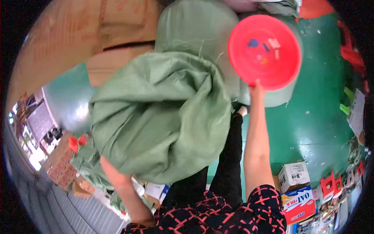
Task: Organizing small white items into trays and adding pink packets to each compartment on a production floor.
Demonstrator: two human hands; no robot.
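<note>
Red basin (265, 50) sits above my right hand (256, 89), arm outstretched, fingers closed on its near rim. Left hand (113, 173) grips the green sack (159, 117) from below — fingers hidden in cloth.

Green floor (311, 121), sacks (194, 27), cardboard boxes (298, 193)

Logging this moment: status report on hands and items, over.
Left hand grips green woven sack. Right hand holds round red plastic basin, small pieces inside. Nothing between.
</note>
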